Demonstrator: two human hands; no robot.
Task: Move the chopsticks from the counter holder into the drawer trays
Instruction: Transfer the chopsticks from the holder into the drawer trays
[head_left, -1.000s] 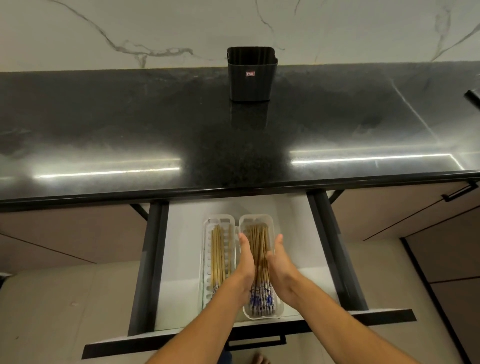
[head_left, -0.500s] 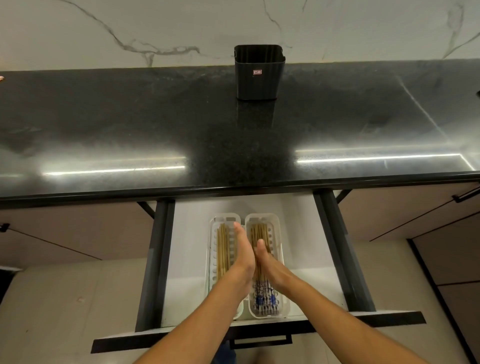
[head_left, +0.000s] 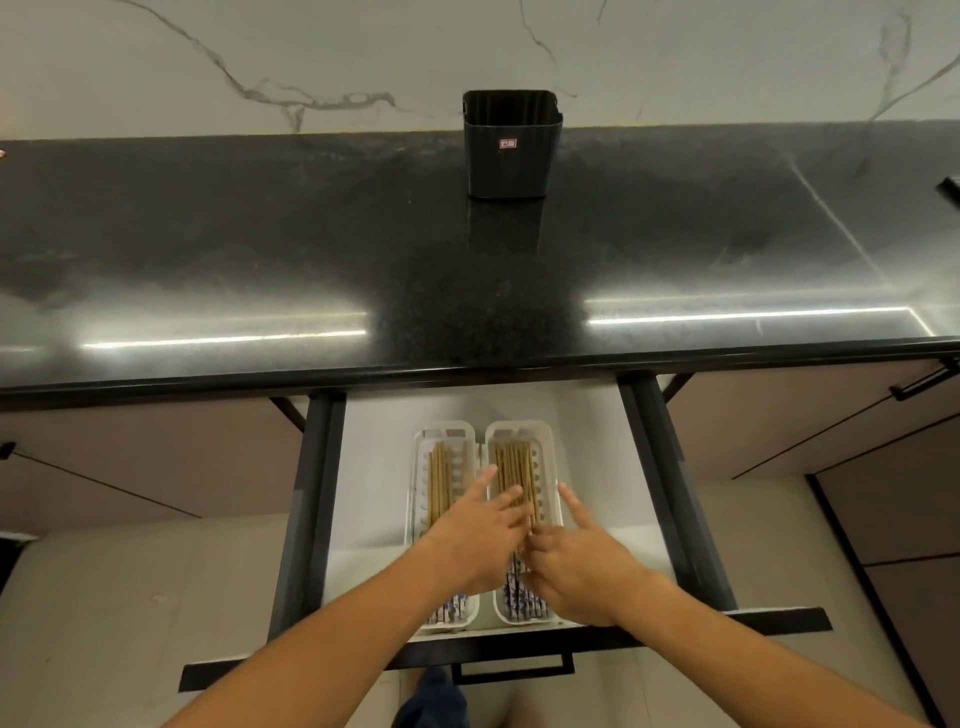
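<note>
While hands (head_left: 480, 540) cover trays (head_left: 445, 434), holder (head_left: 511, 148) behind, well apart

Chopsticks (head_left: 514, 470) lie lengthwise in two white trays (head_left: 549, 447) (blue-patterned ends nearest).

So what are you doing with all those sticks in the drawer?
A person is tidying chopsticks into two white trays in an open drawer. The left hand lies spread over the chopsticks in the right tray, and the right hand evens up their patterned ends. The left tray holds a bundle too. The black holder stands on the counter, with no chopsticks showing above its rim.
</note>
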